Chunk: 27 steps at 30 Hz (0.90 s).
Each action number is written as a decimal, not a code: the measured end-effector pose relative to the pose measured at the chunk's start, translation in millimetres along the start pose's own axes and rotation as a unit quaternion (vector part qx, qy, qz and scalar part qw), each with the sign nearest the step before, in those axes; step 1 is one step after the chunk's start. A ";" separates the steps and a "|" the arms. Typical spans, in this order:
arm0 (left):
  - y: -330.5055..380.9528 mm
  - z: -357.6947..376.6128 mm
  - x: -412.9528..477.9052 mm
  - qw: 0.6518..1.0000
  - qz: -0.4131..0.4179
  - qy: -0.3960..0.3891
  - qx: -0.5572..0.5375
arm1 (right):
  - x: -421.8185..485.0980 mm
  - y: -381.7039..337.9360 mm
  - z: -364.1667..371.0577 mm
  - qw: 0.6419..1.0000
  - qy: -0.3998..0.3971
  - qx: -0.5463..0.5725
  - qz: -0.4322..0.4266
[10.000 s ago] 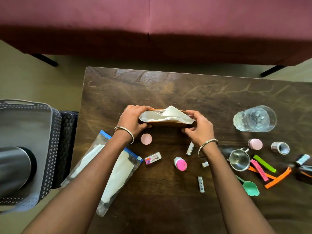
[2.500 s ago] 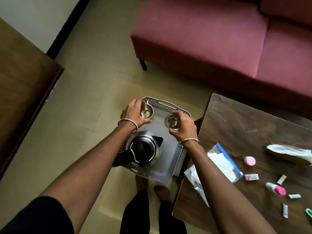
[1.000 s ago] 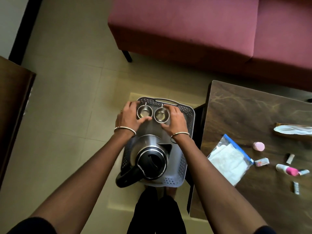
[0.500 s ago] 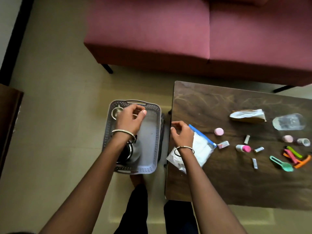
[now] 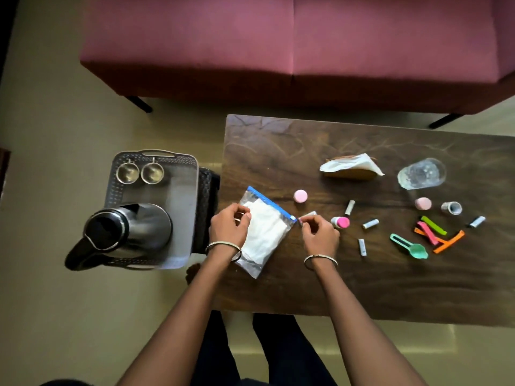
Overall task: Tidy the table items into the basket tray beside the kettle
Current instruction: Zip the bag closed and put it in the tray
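The grey basket tray (image 5: 194,190) sits on a low stand left of the wooden table (image 5: 348,288). It holds the steel kettle (image 5: 131,228) and two small steel cups (image 5: 127,173) (image 5: 152,171) at its far end. A clear zip bag (image 5: 266,232) with a blue seal and white contents lies at the table's left end. My left hand (image 5: 229,228) grips the bag's left edge. My right hand (image 5: 320,234) pinches at its right corner, next to a small box (image 5: 310,214).
Loose on the table are a napkin holder (image 5: 351,169), a glass (image 5: 422,174), pink caps (image 5: 300,196) (image 5: 423,203), a pink-topped bottle (image 5: 340,222), several small tubes, a steel thimble cup (image 5: 451,208), coloured clips (image 5: 434,232) and a green scoop (image 5: 410,247). A maroon sofa (image 5: 292,45) stands behind.
Both hands left the steel cups standing in the tray and moved right to the table. My left hand came off the tray; both hands now hold the zip bag.
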<state>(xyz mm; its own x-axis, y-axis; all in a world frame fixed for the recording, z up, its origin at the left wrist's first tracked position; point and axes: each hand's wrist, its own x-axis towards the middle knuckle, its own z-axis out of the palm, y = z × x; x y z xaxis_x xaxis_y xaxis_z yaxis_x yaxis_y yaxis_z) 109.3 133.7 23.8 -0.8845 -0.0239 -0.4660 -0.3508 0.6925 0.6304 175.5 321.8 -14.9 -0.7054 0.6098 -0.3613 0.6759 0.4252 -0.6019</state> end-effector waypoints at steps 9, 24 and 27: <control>18.6 112.3 -13.3 0.988 0.003 -0.047 0.147 | 32.4 67.3 -15.2 0.982 -0.156 -0.085 0.058; -16.3 189.6 12.9 0.927 0.110 -0.027 0.357 | 43.6 84.1 33.8 0.971 -0.206 0.046 0.115; -16.8 192.3 14.6 0.917 0.125 -0.016 0.378 | 43.4 88.0 34.7 0.971 -0.197 0.059 0.123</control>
<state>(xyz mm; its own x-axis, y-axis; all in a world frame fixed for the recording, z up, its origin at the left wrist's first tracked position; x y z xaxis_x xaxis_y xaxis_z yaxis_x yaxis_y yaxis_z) 161.5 260.4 -113.1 -0.8949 0.2162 -0.3905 0.1859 0.9759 0.1141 197.0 362.5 -108.3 -0.5686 0.3709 -0.7343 0.8213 0.2054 -0.5322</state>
